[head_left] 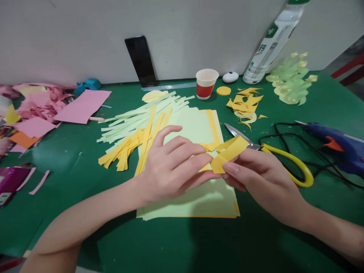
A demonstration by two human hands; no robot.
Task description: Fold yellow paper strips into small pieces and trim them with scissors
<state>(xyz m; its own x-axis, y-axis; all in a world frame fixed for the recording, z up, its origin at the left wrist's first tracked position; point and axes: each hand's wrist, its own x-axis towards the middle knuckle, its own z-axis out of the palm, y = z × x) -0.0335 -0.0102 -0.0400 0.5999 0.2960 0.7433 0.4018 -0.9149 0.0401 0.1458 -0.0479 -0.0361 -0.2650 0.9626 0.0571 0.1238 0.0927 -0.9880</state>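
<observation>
Ones, a pair and uncountable heaps

You have one pair of scissors (253,145), one glue gun (344,149), one cup (205,91), one phone (141,60), one bottle (273,45), one white oval object (230,77), one yellow disc (223,90), one purple device (11,182) and one paper plant (292,83). You hold at least one folded yellow strip (231,152); whether there are more, you cannot tell. Count two loose thin pink strips (40,182) and at least three long yellow strips (147,136). Your stacked pale-green sheets (187,206) number more than one, the total hidden. Overlaps defeat your count of the pale-green strips (133,117), short yellow strips (125,149), yellow scraps (247,103) and pink scraps (42,102), though each comes to several.
</observation>
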